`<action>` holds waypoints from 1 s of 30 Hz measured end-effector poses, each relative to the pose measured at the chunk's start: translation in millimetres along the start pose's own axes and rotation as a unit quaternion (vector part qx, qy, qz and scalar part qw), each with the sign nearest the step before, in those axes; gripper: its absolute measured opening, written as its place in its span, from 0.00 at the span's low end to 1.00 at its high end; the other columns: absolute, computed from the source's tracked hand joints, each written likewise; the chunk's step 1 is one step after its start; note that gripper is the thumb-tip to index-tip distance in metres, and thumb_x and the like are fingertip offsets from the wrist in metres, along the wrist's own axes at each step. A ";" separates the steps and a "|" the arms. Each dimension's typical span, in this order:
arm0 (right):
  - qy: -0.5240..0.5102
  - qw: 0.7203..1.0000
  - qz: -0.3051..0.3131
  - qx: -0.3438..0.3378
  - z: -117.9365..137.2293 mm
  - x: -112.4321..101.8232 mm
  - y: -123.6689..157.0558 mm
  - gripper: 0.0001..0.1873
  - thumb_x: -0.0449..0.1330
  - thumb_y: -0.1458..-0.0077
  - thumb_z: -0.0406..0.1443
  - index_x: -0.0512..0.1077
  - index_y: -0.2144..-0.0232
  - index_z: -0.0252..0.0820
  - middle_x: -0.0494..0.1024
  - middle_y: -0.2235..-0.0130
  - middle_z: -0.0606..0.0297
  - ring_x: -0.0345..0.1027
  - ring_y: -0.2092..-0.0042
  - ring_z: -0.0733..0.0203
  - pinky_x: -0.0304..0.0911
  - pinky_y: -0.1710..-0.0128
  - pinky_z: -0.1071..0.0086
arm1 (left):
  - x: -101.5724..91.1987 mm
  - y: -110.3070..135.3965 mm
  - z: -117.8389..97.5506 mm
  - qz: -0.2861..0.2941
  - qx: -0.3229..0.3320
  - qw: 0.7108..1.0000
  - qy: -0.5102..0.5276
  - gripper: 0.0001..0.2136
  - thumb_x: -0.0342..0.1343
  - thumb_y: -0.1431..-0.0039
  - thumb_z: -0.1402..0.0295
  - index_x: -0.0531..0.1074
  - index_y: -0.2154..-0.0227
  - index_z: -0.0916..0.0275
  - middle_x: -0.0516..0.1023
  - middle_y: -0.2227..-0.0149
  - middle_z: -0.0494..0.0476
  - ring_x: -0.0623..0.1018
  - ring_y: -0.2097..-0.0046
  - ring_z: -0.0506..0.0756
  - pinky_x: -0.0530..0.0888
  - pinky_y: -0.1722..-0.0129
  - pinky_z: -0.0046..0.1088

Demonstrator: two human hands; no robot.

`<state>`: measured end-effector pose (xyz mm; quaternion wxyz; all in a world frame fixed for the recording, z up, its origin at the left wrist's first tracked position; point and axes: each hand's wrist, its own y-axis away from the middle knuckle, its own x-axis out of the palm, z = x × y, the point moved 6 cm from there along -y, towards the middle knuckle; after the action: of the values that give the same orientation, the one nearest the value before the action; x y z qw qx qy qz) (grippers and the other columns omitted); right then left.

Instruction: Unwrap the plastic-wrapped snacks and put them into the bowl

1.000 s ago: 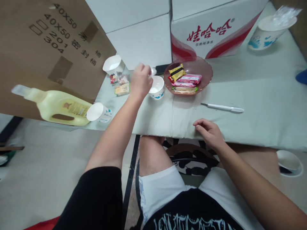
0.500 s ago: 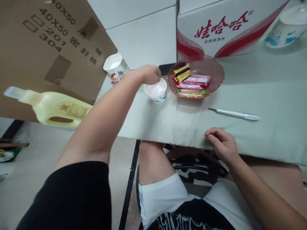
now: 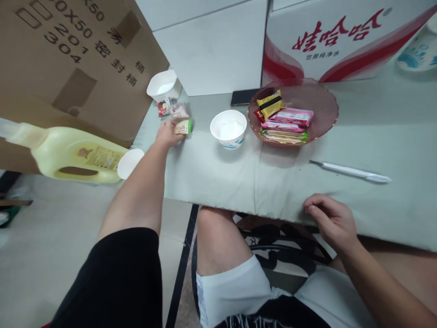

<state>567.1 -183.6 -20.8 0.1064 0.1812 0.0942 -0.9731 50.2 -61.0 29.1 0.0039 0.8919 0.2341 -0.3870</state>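
My left hand [image 3: 167, 134] is at the left part of the table, its fingers around a small wrapped snack packet [image 3: 183, 127] with a green end. Just behind that packet lie a pale clear-wrapped snack [image 3: 178, 111] and a small red packet [image 3: 164, 107]. To the right of these stands a white paper cup [image 3: 228, 130] with blue print, something whitish inside. A pink glass bowl [image 3: 322, 107] holds several wrapped snacks, among them a yellow packet [image 3: 271, 104]. My right hand [image 3: 332, 222] rests curled at the table's front edge, its fingers closed with nothing visible in them.
A white-handled scalpel-like knife [image 3: 353, 172] lies in front of the bowl. A dark phone [image 3: 244, 97] lies behind the cup. White tub [image 3: 164, 86], yellow jug [image 3: 82, 152] and cardboard box [image 3: 82, 54] stand left; white boxes [image 3: 218, 50] line the back.
My left hand has moved from above the paper cup leftward to the snack packets. My right hand stays curled at the table edge. The view has shifted slightly.
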 end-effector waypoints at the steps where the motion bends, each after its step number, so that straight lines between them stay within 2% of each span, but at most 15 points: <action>1: 0.002 1.000 0.000 0.002 -0.1 0.2 -0.4 0.08 0.58 0.44 0.38 0.74 0.74 0.47 0.73 0.78 0.66 0.65 0.77 0.60 0.60 0.77 0.66 | 2.6 2.1 4.1 0.010 -0.035 0.998 -0.052 0.26 0.75 0.70 0.73 0.62 0.74 0.57 0.67 0.68 0.52 0.70 0.46 0.65 0.64 0.41 0.46; 3: 0.004 1.000 -0.002 0.007 -0.9 0.7 -0.8 0.08 0.58 0.44 0.39 0.74 0.74 0.47 0.73 0.78 0.66 0.65 0.77 0.60 0.60 0.77 0.66 | 5.9 7.1 4.6 0.057 -0.088 0.979 -0.175 0.26 0.75 0.69 0.71 0.60 0.73 0.57 0.68 0.67 0.54 0.71 0.47 0.66 0.67 0.44 0.44; 6: -0.001 1.000 -0.005 0.016 -2.0 1.9 -0.2 0.08 0.59 0.45 0.39 0.74 0.75 0.46 0.73 0.78 0.66 0.63 0.78 0.60 0.58 0.78 0.66 | 4.8 21.9 -9.8 0.125 -0.086 0.961 -0.231 0.23 0.73 0.65 0.67 0.62 0.72 0.58 0.68 0.71 0.52 0.74 0.53 0.65 0.70 0.50 0.42; 8: -0.010 1.000 -0.005 0.020 -2.6 2.3 0.9 0.08 0.59 0.46 0.40 0.74 0.75 0.46 0.72 0.79 0.67 0.62 0.78 0.61 0.56 0.78 0.66 | -0.7 40.5 -19.8 0.134 -0.103 0.972 -0.165 0.20 0.72 0.62 0.63 0.64 0.72 0.59 0.69 0.72 0.51 0.75 0.56 0.62 0.72 0.53 0.39; 10: -0.020 1.000 -0.008 0.023 -4.0 1.8 2.0 0.08 0.59 0.47 0.40 0.73 0.74 0.46 0.71 0.79 0.67 0.61 0.78 0.61 0.56 0.77 0.66 | -4.2 68.0 -29.3 0.128 -0.148 0.981 0.000 0.18 0.69 0.57 0.59 0.67 0.69 0.60 0.74 0.70 0.52 0.77 0.58 0.59 0.74 0.56 0.37; 11: -0.024 0.999 -0.011 0.026 -5.4 1.4 2.2 0.07 0.59 0.47 0.40 0.73 0.74 0.46 0.71 0.79 0.68 0.61 0.78 0.61 0.56 0.77 0.67 | -2.9 85.2 -35.0 0.125 -0.174 0.972 0.100 0.17 0.68 0.54 0.57 0.69 0.66 0.60 0.76 0.68 0.54 0.78 0.58 0.59 0.75 0.58 0.36; 13: -0.028 0.999 -0.020 0.034 -8.2 1.1 2.0 0.07 0.58 0.46 0.40 0.73 0.72 0.46 0.71 0.78 0.69 0.60 0.78 0.62 0.56 0.77 0.67 | 8.5 124.6 -50.6 0.129 -0.215 0.925 0.286 0.20 0.65 0.50 0.52 0.72 0.60 0.59 0.80 0.62 0.57 0.80 0.56 0.59 0.77 0.58 0.37; 15: -0.026 0.999 -0.028 0.033 -8.0 3.1 1.9 0.06 0.57 0.46 0.40 0.72 0.69 0.46 0.70 0.78 0.70 0.61 0.77 0.62 0.57 0.76 0.68 | 31.9 167.3 -71.1 0.148 -0.237 0.868 0.411 0.22 0.63 0.48 0.50 0.73 0.55 0.58 0.82 0.58 0.61 0.81 0.52 0.63 0.78 0.56 0.41; 17: 0.001 1.000 -0.015 0.013 -2.2 9.0 3.9 0.07 0.57 0.46 0.39 0.72 0.66 0.45 0.70 0.78 0.71 0.61 0.77 0.62 0.58 0.75 0.67 | 66.0 209.6 -93.8 0.183 -0.251 0.803 0.509 0.25 0.60 0.47 0.48 0.73 0.52 0.59 0.82 0.54 0.64 0.81 0.49 0.66 0.79 0.54 0.44; 19: 0.056 0.997 0.024 -0.037 9.0 17.1 9.1 0.07 0.56 0.46 0.38 0.72 0.65 0.45 0.72 0.77 0.69 0.64 0.75 0.60 0.61 0.71 0.65 | 102.2 245.3 -116.0 0.213 -0.249 0.739 0.589 0.28 0.57 0.48 0.45 0.72 0.50 0.60 0.81 0.50 0.66 0.80 0.46 0.69 0.79 0.53 0.47; 21: 0.113 0.986 0.062 -0.106 20.1 20.6 15.8 0.07 0.56 0.46 0.36 0.73 0.65 0.45 0.77 0.72 0.63 0.70 0.69 0.56 0.65 0.65 0.62 | 135.3 271.3 -132.9 0.239 -0.254 0.694 0.630 0.30 0.60 0.51 0.45 0.72 0.50 0.59 0.80 0.49 0.65 0.80 0.45 0.71 0.78 0.51 0.51; 23: 0.160 0.974 0.047 -0.152 24.2 9.0 17.1 0.08 0.55 0.45 0.35 0.73 0.64 0.46 0.80 0.65 0.59 0.74 0.62 0.51 0.67 0.57 0.57 | 159.0 283.7 -143.5 0.243 -0.250 0.692 0.631 0.28 0.67 0.54 0.55 0.70 0.49 0.57 0.80 0.50 0.61 0.81 0.47 0.70 0.77 0.47 0.53; 26: 0.259 0.956 -0.056 -0.127 11.3 -34.0 -0.1 0.12 0.54 0.44 0.33 0.74 0.59 0.45 0.81 0.57 0.54 0.73 0.53 0.46 0.66 0.50 0.52 | 176.5 282.7 -151.2 0.222 -0.233 0.720 0.615 0.31 0.70 0.57 0.69 0.68 0.48 0.53 0.80 0.52 0.54 0.82 0.48 0.65 0.74 0.44 0.52; 28: 0.333 0.934 -0.091 -0.091 -4.4 -61.2 -19.0 0.18 0.54 0.45 0.32 0.74 0.54 0.41 0.80 0.51 0.49 0.71 0.49 0.42 0.64 0.47 0.50 | 180.5 277.5 -153.4 0.202 -0.222 0.729 0.616 0.29 0.71 0.58 0.70 0.69 0.50 0.54 0.81 0.54 0.53 0.81 0.48 0.62 0.73 0.41 0.49; 30: 0.389 0.917 -0.072 -0.058 -21.6 -77.2 -36.8 0.22 0.54 0.46 0.32 0.73 0.49 0.37 0.78 0.47 0.45 0.70 0.46 0.40 0.63 0.46 0.49 | 182.4 273.6 -154.7 0.187 -0.210 0.731 0.621 0.28 0.72 0.59 0.70 0.70 0.53 0.56 0.81 0.57 0.53 0.80 0.47 0.60 0.72 0.40 0.45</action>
<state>635.8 -130.1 -6.4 0.0010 0.5313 0.1976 -0.8238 379.5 -199.8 -36.4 0.1173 0.9357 0.0878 0.3210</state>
